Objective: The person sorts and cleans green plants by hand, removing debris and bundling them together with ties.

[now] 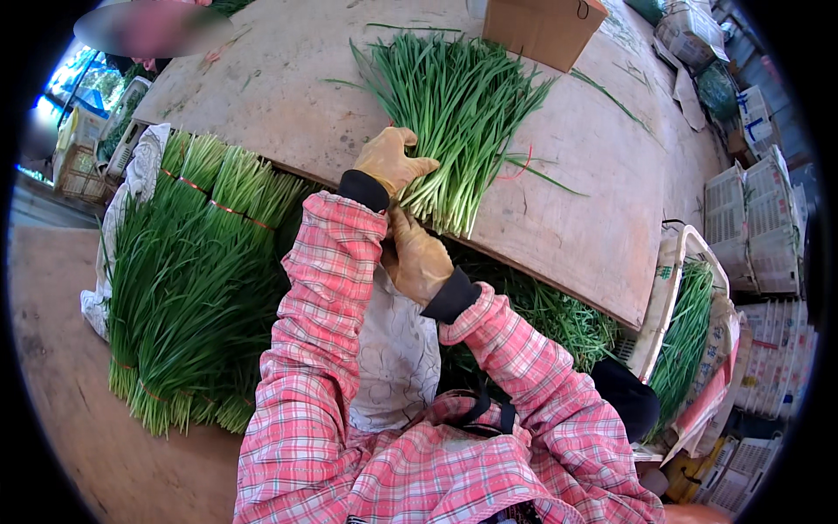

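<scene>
A loose fanned bunch of garlic chives point(458, 113) lies on the wooden table, green leaves pointing away and pale cut ends toward me. My left hand point(390, 163), in a tan glove, rests at the left side of the stems. Its thumb is stretched across them, apart from the fingers. Below it, at the table's near edge, my right hand point(421, 262) wears a similar glove. Its fingers are bent and drawn together under my left wrist; anything in them is hidden. A thin red tie point(517, 168) lies right of the bunch.
Tied bundles of chives point(188, 279) are stacked to my left on a board. A cardboard box point(543, 31) stands at the table's far side. Loose greens point(546, 310) lie below the table edge. On the right are a basket of chives point(685, 306) and stacked plastic crates point(755, 223).
</scene>
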{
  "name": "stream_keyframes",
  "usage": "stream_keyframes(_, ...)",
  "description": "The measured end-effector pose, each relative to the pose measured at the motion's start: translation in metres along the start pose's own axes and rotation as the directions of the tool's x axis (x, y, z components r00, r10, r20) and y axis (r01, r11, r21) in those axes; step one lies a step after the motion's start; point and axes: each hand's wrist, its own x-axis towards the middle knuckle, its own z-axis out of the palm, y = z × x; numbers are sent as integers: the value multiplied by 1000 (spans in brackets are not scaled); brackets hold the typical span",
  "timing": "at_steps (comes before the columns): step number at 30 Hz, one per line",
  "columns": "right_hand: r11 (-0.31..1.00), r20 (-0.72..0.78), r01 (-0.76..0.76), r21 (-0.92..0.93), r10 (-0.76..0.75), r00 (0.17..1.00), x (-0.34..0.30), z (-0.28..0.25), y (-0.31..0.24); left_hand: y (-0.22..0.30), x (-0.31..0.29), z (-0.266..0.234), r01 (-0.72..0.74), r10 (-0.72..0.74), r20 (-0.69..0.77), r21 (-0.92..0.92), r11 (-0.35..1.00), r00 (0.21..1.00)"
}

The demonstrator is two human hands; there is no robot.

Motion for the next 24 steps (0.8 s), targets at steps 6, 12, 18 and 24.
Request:
stream_keyframes(6, 998, -10, 60, -19, -60, 998, 3, -10, -17, -25, 5, 11, -42, 55, 73, -160, 986, 996)
stream_keyframes(12, 1000, 150, -7, -15, 9, 989, -23, -37, -14, -51, 3, 11, -109, 124, 53, -218, 970, 991)
stream_keyframes(18, 947, -117, -263, 184, 287, 951, -79, -85, 62, -49, 15, -1, 213, -241, 65, -718, 662, 968)
stream_keyframes(24, 869, -74, -437, 232, 464, 883, -86, -113, 63, -108, 51, 24, 143, -216, -207, -319, 937, 954)
